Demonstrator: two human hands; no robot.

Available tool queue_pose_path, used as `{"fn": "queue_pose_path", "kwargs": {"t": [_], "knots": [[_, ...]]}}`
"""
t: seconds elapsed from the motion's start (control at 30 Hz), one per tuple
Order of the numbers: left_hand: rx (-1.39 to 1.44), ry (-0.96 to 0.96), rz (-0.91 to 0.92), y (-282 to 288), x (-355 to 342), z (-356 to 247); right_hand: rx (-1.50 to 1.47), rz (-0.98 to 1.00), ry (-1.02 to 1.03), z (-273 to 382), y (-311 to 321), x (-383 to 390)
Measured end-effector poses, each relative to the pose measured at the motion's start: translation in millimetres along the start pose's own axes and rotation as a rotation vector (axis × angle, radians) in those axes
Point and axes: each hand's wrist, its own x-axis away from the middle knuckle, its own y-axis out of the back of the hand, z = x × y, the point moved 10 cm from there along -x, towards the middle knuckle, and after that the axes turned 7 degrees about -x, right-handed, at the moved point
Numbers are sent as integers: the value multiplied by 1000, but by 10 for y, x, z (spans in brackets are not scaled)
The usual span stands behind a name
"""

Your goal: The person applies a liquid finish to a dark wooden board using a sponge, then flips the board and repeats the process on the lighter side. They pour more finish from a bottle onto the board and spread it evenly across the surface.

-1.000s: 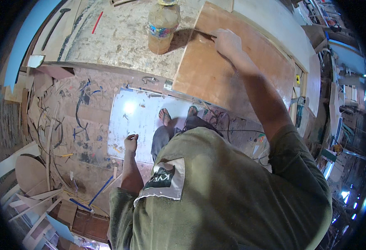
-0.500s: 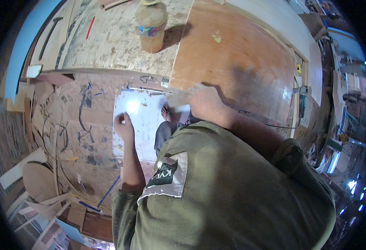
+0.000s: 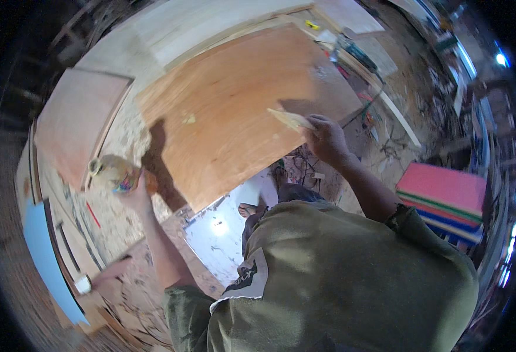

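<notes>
My left hand [image 3: 138,196] is wrapped round a large plastic bottle [image 3: 117,173] with a colourful label and brownish contents, at the bench's left side. My right hand [image 3: 326,138] grips a thin, flat, pale spreader-like piece [image 3: 287,118], its far end over the near right part of a tan plywood board [image 3: 222,94]. The board lies on the worn bench, with a small pale scrap [image 3: 188,117] on it and the bottle left of it.
At left are a pinkish board [image 3: 79,117], blue strip [image 3: 46,252], hammer [image 3: 68,246] and red stick [image 3: 93,215]. Behind the plywood at right lies a power tool [image 3: 356,56]. Coloured sheets [image 3: 440,185] are stacked at right. A white sheet [image 3: 214,240] lies underfoot among scraps and cables.
The view has swung round over the bench. My left hand has risen and taken hold of the bottle. My right hand, low near my body half a second ago, is out over the board's near edge.
</notes>
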Motion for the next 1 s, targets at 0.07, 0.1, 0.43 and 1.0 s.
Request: {"fn": "queue_pose_path", "kwargs": {"t": [0.07, 0.1, 0.43, 1.0], "knots": [[-83, -15, 50, -170, -121, -203, -63, -92, -163, -487, 347, 210], [-127, -23, 63, -257, -186, -332, -5, -144, -146, -653, 523, 273], [-471, -199, 871, -2811, -138, -2458, -215, -443, -398, -2127, 1638, 204], [-1697, -988, 1226, -6466, 1098, -3338, -435, -399, -407, -3513, 2063, 337]]}}
